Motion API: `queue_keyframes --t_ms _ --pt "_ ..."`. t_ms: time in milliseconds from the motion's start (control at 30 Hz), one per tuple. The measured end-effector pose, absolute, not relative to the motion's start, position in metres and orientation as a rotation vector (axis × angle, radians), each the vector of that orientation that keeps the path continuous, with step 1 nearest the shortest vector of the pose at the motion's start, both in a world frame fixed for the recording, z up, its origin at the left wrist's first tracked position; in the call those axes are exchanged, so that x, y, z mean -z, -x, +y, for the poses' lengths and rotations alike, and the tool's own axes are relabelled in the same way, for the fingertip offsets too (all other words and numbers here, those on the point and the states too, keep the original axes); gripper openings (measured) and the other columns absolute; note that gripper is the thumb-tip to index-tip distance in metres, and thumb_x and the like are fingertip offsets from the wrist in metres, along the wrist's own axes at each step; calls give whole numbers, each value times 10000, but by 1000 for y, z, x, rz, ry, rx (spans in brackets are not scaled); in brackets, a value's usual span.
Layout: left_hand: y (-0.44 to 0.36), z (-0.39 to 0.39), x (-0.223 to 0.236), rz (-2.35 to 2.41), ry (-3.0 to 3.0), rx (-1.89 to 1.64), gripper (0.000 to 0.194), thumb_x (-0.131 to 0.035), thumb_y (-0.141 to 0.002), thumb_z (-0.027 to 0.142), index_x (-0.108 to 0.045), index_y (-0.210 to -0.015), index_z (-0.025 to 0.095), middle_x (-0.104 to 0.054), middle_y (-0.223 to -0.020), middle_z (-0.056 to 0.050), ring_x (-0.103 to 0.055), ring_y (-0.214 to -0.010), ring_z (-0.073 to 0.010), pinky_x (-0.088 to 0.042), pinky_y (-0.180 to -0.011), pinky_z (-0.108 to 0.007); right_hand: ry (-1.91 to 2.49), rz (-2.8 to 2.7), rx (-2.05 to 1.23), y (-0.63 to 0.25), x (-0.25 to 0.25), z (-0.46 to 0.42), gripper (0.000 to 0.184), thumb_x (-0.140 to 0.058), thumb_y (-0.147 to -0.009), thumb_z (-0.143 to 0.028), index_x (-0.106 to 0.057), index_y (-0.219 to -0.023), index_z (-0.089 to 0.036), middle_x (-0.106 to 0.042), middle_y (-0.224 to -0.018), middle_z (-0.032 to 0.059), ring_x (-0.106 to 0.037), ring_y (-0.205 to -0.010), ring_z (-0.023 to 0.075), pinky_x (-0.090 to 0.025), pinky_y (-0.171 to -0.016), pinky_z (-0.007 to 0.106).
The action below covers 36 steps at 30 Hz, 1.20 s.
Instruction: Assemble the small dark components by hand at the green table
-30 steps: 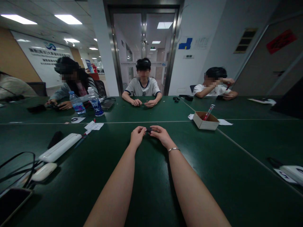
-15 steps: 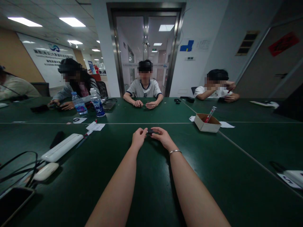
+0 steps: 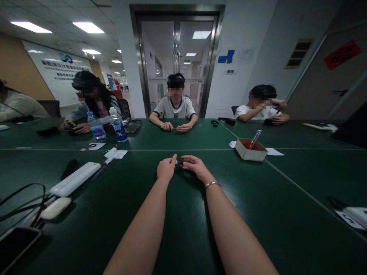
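Object: small black piece [image 3: 179,162] with a bright end, between the two hands, on the near side of the pale cross seam [image 3: 146,150].
Left hand [image 3: 165,169]: thumb and fingers pinched on the bright end.
Right hand [image 3: 197,166]: thumb and fingertips gripping the dark end; metal bracelet [image 3: 212,184] at wrist.
Hidden: both ends of the piece, covered by fingers; its exact kind cannot be told.
Cut off: phone [image 3: 18,244] at left frame edge; white device [image 3: 358,214] at right frame edge; table's near edge, out of frame.
Hard to read: dark item [image 3: 69,169] beside white elongated case [image 3: 76,178]; items in co-workers' hands, too small to identify.
Table [image 3: 183,229]: dark green, glossy; seams divide the top. Open box [image 3: 254,154] right of centre, marker-like stick [image 3: 254,140] leaning inside. Blue-capped bottle [image 3: 96,126] and white-capped bottle [image 3: 118,126] left of centre, towards far edge. White papers [image 3: 116,153] nearer, across the seam.
Room: person in white shirt [image 3: 174,109] at far edge, opposite; others seated to both sides. Metal-framed glass doors [image 3: 189,49] behind; lit ceiling panels [image 3: 88,27] upper left.
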<state>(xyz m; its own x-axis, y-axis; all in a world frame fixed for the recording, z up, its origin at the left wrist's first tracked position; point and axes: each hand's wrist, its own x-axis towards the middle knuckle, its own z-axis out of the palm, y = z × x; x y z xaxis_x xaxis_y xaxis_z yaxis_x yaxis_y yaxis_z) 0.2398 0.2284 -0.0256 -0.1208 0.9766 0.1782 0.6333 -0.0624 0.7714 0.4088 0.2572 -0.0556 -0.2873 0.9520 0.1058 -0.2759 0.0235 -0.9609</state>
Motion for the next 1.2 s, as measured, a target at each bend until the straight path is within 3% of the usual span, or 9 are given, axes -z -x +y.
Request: queue_keyframes --t_ms 333,500,567,733,967,1200 --pt "-241 229 29 1730 -1730 -1028 498 -354 -935 534 -649 -700 209 -641 -668 -37 -587 -627 -186 -409 -612 -287 906 -1144 -1473 -404 48 254 192 -760 -771 -132 -686 -947 -146 -703 -835 65 -701 -712 171 -601 -668 231" --pt "-241 236 38 1509 -1738 -1208 258 -520 -886 385 -664 -1033 229 -687 -935 -47 -628 -816 -183 -475 -735 -285 931 -1114 -1448 -404 49 255 194 -783 -781 -198 -674 -930 -136 -699 -759 71 -707 -709 200 -609 -686 271" --pt "-241 239 40 1370 -1708 -1315 275 -564 -850 294 -629 -1106 214 -677 -1009 -56 -631 -852 -173 -488 -771 -279 928 -1098 -1439 -405 50 256 200 -787 -785 -213 -672 -929 -135 -698 -747 78 -708 -708 210 -611 -685 282" --pt "-239 242 42 1245 -1704 -1363 160 -574 -831 252 -652 -954 186 -685 -937 -53 -637 -845 -173 -499 -793 -287 907 -1086 -1428 -405 52 257 182 -773 -810 -216 -667 -926 -123 -701 -773 93 -708 -695 207 -609 -662 273" --pt "-238 250 49 1247 -1627 -1337 168 -585 -818 298 -663 -875 160 -693 -851 -65 -644 -809 -187 -486 -764 -295 909 -1109 -1411 -405 53 257 201 -793 -779 -200 -673 -925 -130 -704 -790 86 -706 -684 201 -606 -651 268" --pt "-236 247 47 1385 -1629 -1269 381 -542 -828 529 -629 -722 174 -635 -693 -20 -577 -674 -164 -411 -654 -272 892 -1131 -1417 -405 53 255 237 -805 -758 -201 -680 -949 -137 -703 -794 73 -705 -715 201 -610 -675 275"
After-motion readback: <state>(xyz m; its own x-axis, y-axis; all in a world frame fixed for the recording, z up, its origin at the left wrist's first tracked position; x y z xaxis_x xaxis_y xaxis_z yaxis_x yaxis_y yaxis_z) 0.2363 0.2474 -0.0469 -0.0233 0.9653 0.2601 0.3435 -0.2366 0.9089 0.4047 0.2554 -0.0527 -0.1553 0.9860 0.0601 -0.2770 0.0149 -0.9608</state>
